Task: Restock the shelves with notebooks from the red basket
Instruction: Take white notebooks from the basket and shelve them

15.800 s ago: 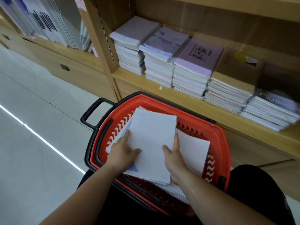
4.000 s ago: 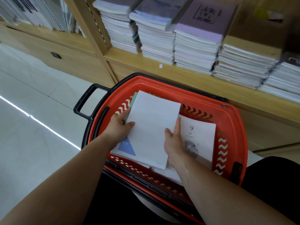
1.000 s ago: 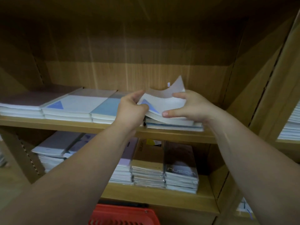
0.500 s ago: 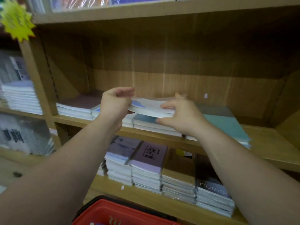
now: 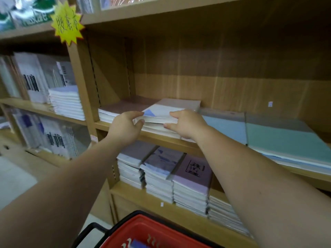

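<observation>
A small stack of white notebooks (image 5: 164, 111) with a blue triangle on the cover lies on a pile on the middle wooden shelf (image 5: 161, 136). My left hand (image 5: 125, 127) grips its front left corner. At the stack's front right edge, my right hand (image 5: 186, 122) has its fingers around the pages. The red basket (image 5: 143, 231) with black handles sits at the bottom of the view, below the shelves, and a bit of a notebook shows inside it.
Brown (image 5: 123, 106), light blue (image 5: 225, 126) and teal (image 5: 286, 140) notebook piles lie beside the stack. The lower shelf holds several taller piles (image 5: 189, 178). A yellow star-shaped sign (image 5: 67, 24) hangs on the upright. The left bay holds more stationery (image 5: 66, 102).
Both hands have brought the notebooks from the basket up to the middle shelf and shifted them left onto the pile with the blue triangle covers. My view has swung left and down.
</observation>
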Action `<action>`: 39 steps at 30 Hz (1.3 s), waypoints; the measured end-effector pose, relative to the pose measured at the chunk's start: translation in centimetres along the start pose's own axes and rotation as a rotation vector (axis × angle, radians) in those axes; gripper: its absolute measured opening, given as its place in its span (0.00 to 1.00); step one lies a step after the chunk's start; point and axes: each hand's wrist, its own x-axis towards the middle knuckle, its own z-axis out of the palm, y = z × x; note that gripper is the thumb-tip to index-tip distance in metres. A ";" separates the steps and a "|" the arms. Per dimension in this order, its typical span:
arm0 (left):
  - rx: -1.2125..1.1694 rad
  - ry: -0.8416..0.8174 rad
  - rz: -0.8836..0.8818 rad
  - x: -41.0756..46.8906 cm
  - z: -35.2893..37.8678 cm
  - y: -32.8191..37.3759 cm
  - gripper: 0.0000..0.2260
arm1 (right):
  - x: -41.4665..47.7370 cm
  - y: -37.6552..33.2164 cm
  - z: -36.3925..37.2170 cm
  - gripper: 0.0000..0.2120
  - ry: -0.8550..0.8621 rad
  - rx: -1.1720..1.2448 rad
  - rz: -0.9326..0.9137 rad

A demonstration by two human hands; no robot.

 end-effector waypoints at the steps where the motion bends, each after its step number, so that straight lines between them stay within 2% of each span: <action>1: 0.034 -0.011 0.034 0.0 0.3 -0.2 0.18 | 0.2 0.1 0.0 0.34 -0.020 -0.014 -0.022; 5: 0.199 -0.128 0.129 0.3 1.7 0.0 0.22 | 1.0 1.7 -0.6 0.34 -0.156 0.005 -0.090; 7: 0.251 -0.180 0.167 0.5 2.6 1.0 0.21 | 0.6 2.8 -1.0 0.37 -0.197 0.093 -0.104; 10: 0.200 -0.188 0.147 1.0 3.7 2.1 0.21 | 0.2 4.3 -1.3 0.46 -0.121 0.270 -0.026; 11: 0.174 -0.172 0.126 1.2 4.0 2.2 0.21 | 0.5 4.8 -1.1 0.45 -0.084 0.309 0.023; 13: 0.125 -0.141 0.085 1.7 4.4 2.0 0.20 | 1.0 5.4 -0.8 0.35 -0.078 0.285 0.056; 14: 0.104 -0.135 0.072 1.9 4.5 1.9 0.19 | 1.2 5.5 -0.7 0.33 -0.099 0.255 0.048; 19: 0.062 -0.138 0.046 1.9 4.8 1.9 0.19 | 0.9 4.9 -0.8 0.45 -0.151 0.200 0.009; 21: 0.156 -0.160 0.032 1.6 4.6 2.6 0.20 | 0.4 4.5 -1.1 0.46 -0.167 0.159 0.025; 23: 0.291 -0.184 0.041 0.9 4.6 3.2 0.22 | -0.5 3.7 -1.2 0.43 -0.091 0.003 0.021; 25: 0.289 -0.142 0.091 -1.1 4.8 3.3 0.24 | -2.7 2.4 -0.6 0.37 0.130 -0.149 -0.067; 28: 0.116 0.014 0.209 -6.5 5.4 1.9 0.26 | -7.8 0.6 2.3 0.29 0.422 0.014 -0.275; 31: -0.012 0.036 0.259 -12.7 7.3 -1.4 0.25 | -12.9 0.9 8.3 0.25 0.473 0.200 -0.386; 34: 0.007 -0.169 0.083 -19.0 10.5 -6.3 0.25 | -17.7 3.1 16.5 0.21 0.343 0.306 -0.246; 39: 0.060 -0.562 -0.249 -28.8 16.0 -12.5 0.31 | -25.6 7.7 28.6 0.29 -0.242 0.372 0.287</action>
